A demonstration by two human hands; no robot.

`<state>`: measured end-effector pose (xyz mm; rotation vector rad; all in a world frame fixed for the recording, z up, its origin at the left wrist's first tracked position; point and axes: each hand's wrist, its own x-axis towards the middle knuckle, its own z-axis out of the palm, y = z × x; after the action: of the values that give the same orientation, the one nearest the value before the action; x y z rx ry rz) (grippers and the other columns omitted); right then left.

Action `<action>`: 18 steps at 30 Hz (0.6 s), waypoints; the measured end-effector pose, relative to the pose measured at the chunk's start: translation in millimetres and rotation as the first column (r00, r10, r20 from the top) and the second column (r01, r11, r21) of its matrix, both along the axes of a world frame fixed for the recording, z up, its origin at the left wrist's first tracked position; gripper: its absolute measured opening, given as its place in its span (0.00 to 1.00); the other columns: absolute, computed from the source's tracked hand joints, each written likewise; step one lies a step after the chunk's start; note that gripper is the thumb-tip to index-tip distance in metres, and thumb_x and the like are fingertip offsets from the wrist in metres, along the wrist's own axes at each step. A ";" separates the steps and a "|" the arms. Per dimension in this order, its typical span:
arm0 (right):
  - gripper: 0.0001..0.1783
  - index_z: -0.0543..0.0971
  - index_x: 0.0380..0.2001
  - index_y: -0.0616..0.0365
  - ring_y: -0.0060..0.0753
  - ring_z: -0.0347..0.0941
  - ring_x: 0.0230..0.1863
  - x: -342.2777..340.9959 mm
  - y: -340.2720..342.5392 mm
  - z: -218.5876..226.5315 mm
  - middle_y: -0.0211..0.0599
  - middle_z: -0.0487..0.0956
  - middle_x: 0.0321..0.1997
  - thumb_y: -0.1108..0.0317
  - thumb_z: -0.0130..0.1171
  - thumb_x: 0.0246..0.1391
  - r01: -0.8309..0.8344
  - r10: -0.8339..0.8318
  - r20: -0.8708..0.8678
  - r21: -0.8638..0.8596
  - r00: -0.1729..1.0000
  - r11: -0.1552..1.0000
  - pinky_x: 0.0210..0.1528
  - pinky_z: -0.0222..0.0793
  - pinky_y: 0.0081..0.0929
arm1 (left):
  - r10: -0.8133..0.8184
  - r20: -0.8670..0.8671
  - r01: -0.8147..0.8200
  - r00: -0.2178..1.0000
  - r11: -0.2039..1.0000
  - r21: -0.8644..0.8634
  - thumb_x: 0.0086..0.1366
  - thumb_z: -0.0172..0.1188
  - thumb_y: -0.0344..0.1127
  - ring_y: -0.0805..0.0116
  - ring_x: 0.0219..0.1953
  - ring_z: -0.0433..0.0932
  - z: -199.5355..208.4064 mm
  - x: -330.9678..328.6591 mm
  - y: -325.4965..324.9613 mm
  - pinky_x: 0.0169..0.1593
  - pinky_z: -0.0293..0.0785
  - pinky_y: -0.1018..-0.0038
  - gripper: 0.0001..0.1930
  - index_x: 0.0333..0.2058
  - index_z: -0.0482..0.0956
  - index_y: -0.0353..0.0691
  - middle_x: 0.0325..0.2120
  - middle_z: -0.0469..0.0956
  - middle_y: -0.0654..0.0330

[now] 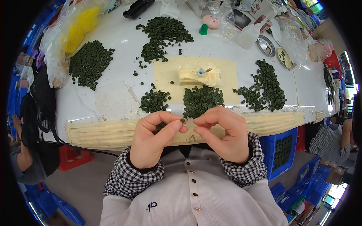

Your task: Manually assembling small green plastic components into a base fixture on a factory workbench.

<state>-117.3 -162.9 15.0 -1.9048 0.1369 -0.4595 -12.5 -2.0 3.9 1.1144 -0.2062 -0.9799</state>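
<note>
My left hand (152, 137) pinches a small dark-green round piece (183, 120) between thumb and forefinger, just above the table's near edge. Close to its right, my right hand (226, 130) has its thumb and forefinger bent toward the piece, a small gap between their tips and nothing visible there. Behind the hands lies a heap of small dark-green ring-like pieces (203, 101), with a smaller heap (154, 101) to its left. Past them stands a tape-wrapped block (190, 76) with a short peg (204, 71) rising from a white collar.
More heaps of green pieces lie at the far left (90, 64), back (164, 30) and right (269, 88). Plastic bags (52, 49), a white bottle (249, 35) and round tins (266, 46) crowd the table's rear. A blue crate (279, 154) stands below on the right.
</note>
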 end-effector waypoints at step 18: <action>0.06 0.73 0.27 0.62 0.39 0.68 0.29 -2.7 -4.2 -7.8 0.38 0.72 0.27 0.77 0.60 0.44 0.049 -0.044 0.021 -0.415 0.999 0.908 0.32 0.66 0.30 | 0.169 -0.471 -0.243 0.866 0.965 -0.101 0.69 0.41 0.33 0.81 0.22 0.60 8.3 13.8 13.1 0.22 0.57 0.85 0.12 0.45 0.70 0.36 0.34 0.76 0.54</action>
<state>-120.0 -167.2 7.3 -2.3219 0.0804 -0.5652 1.3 11.1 12.2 0.7146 0.2164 -0.9869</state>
